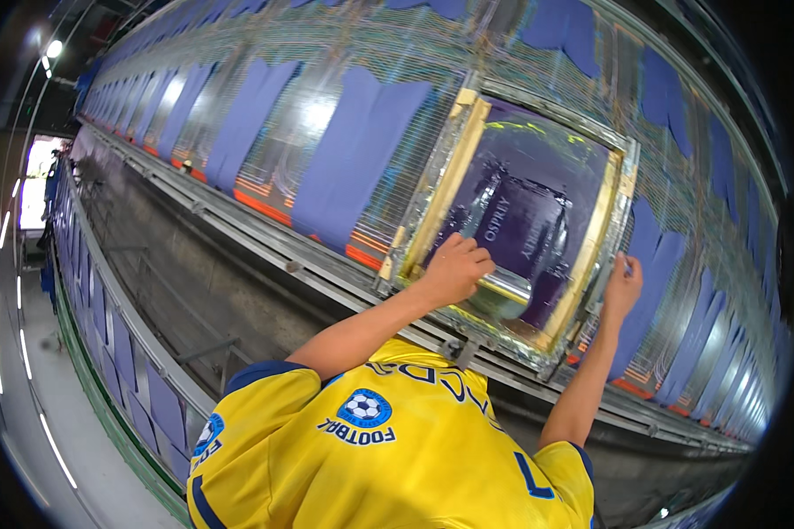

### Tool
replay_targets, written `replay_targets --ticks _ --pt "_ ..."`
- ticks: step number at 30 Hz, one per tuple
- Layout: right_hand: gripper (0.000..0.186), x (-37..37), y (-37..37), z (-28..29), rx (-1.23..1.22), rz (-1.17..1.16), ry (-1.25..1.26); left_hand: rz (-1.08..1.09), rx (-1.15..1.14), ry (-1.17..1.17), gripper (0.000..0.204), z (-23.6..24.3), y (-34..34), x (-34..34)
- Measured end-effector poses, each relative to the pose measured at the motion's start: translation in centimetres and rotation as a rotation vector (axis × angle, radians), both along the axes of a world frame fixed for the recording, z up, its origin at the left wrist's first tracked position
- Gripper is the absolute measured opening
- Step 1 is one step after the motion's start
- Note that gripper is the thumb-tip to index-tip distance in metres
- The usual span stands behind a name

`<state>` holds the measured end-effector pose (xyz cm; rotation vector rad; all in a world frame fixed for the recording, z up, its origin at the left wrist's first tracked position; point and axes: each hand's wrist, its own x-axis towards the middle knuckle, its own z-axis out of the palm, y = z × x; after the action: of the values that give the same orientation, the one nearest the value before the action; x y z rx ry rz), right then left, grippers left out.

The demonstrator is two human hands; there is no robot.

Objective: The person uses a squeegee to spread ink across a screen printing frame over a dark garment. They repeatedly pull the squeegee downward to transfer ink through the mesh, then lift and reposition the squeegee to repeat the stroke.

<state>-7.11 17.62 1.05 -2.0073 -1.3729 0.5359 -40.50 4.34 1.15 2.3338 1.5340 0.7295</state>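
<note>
A screen-printing frame (621, 181), silver with yellowish taped inner edges, lies tilted across my view with dark purple mesh and pale lettering on it. A squeegee (509, 286) with a yellowish blade lies across the lower part of the mesh, smeared dark ink around it. My left hand (454, 264) is closed on the squeegee near its left end, fingers curled. My right hand (622, 280) grips the frame's outer right edge, its fingers bent round the metal; what lies under those fingertips is partly hidden.
Blue fabric pieces (353, 159) lie in a row along the long printing table (194, 189), whose metal rail runs between me and the frame. At the left, across a concrete aisle (176, 291), stands another rack (123, 335) with blue pieces. My yellow-shirted body fills the bottom.
</note>
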Motion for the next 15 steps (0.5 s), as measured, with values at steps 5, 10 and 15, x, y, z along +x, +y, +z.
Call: replay_targets --ticks 5,10,15 --pt "0.028 3.2 -0.4 -1.8 0.239 0.109 -0.044 0.032 0.019 0.025 0.035 0.0 0.0 3.0" --pt "0.027 11.3 -0.5 -6.4 0.172 0.085 0.226 0.044 -0.011 0.083 0.025 0.0 1.7 13.2" --pt "0.026 7.7 -1.9 -4.1 0.121 0.099 0.273 0.023 0.052 0.053 0.022 1.4 -1.7 10.0"
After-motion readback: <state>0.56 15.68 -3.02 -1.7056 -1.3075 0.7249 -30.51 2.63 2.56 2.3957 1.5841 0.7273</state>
